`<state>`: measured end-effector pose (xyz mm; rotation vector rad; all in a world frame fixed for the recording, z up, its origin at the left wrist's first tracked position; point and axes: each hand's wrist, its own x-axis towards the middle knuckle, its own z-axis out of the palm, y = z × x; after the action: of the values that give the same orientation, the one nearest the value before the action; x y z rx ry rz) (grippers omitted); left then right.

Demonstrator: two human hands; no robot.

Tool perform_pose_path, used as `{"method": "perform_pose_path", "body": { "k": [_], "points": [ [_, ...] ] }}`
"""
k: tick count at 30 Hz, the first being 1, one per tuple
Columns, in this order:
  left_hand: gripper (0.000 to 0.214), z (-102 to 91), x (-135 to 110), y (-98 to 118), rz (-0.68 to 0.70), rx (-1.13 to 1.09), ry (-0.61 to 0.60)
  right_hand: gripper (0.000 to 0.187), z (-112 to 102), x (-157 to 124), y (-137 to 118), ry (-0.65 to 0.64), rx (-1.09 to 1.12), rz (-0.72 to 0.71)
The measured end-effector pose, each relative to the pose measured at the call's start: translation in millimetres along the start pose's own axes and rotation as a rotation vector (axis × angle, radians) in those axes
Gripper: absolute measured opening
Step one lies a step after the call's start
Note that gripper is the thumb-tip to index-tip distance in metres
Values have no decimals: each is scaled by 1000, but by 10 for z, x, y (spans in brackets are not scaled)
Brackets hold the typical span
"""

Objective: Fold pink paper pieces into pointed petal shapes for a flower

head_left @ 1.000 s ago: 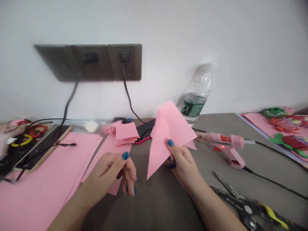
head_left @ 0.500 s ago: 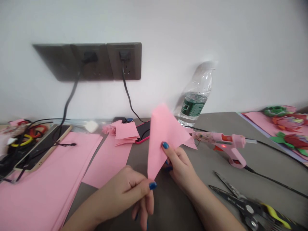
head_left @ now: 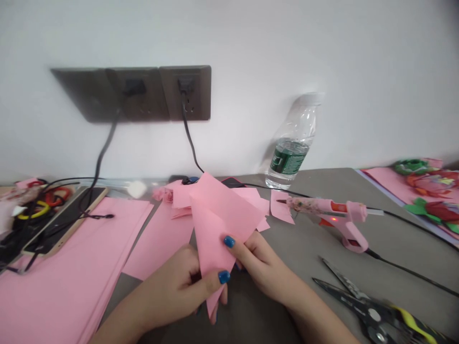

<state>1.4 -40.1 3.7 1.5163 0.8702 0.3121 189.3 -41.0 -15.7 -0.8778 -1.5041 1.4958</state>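
Note:
A folded pink paper sheet (head_left: pixel 222 215) stands up at the middle of the grey table, with a pointed lower end. My left hand (head_left: pixel 179 282) pinches its lower part, thumb on the front. My right hand (head_left: pixel 261 263) grips its right edge, thumb with blue nail pressed on the paper. The two hands nearly meet under the fold. A pink hot glue gun (head_left: pixel 333 212) lies to the right of my right hand, with a small pink paper piece (head_left: pixel 280 208) at its nozzle. Long metal-bladed scissors (head_left: pixel 358 306) lie nearer, at lower right.
Stacked pink paper sheets (head_left: pixel 60 272) cover the table's left, beside a phone (head_left: pixel 64 222) and tangled cables. Cut pink paper pieces (head_left: pixel 182 196) sit behind the hands. A water bottle (head_left: pixel 290 148) stands against the wall under dark sockets (head_left: pixel 186 91). Paper flowers on a board (head_left: pixel 430 186) lie far right.
My left hand has moved from lower left onto the paper's lower part. The folded paper has dropped lower and shifted left, and the pink piece by the glue gun nozzle now shows.

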Motion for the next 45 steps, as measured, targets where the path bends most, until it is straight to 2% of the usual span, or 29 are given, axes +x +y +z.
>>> {"method": "perform_pose_path", "body": {
  "k": [2, 5, 7, 11, 15, 17, 19, 21, 23, 26, 31, 35, 39, 41, 43, 45],
  "points": [
    [61, 17, -15, 6, -36, -5, 26, 51, -5, -8, 6, -27, -3, -1],
    [58, 3, -26, 15, -19, 40, 258, 49, -25, -27, 41, -34, -42, 27],
    [55, -16, -14, 24, 29, 48, 344, 50, -30, -35, 60, -27, -61, 41],
    [53, -30, 21, 42, 98, 46, 263, 53, -14, -28, 59, -4, -55, 52],
    [56, -26, 5, 21, 2, 68, 39, 53, 0, -13, 37, 8, -37, 53],
    [61, -25, -17, -2, -61, 44, -27, 54, 0, -11, 26, 6, -36, 51],
    [66, -21, -33, -26, -91, 22, -19, 55, -2, -10, 13, 29, -34, 35],
    [69, -10, -37, -48, -93, 13, 40, 55, -3, -9, -3, 29, -35, -16],
    [71, 8, -29, -70, -69, 7, 114, 53, 0, -6, -15, -36, -52, -67],
    [70, 36, -9, -93, -43, -7, 173, 44, 5, -5, -9, -152, -111, -60],
    [67, 27, 14, -62, 27, 82, 224, 38, -4, -11, 7, -205, -145, -32],
    [70, -10, 21, -21, 138, 178, 402, 34, -25, -20, -35, -254, -205, -9],
    [60, -33, 3, 6, 198, 246, 574, 32, -51, -29, -78, -300, -243, -3],
    [56, -94, -25, 37, 158, 192, 737, 34, -61, -28, -88, -335, -263, -4],
    [53, -212, -63, 82, 107, 96, 976, 35, -66, -23, -88, -377, -275, -7],
    [51, -359, -97, 123, 141, 55, 1169, 34, -67, -16, -76, -388, -265, -13]
  ]
}}
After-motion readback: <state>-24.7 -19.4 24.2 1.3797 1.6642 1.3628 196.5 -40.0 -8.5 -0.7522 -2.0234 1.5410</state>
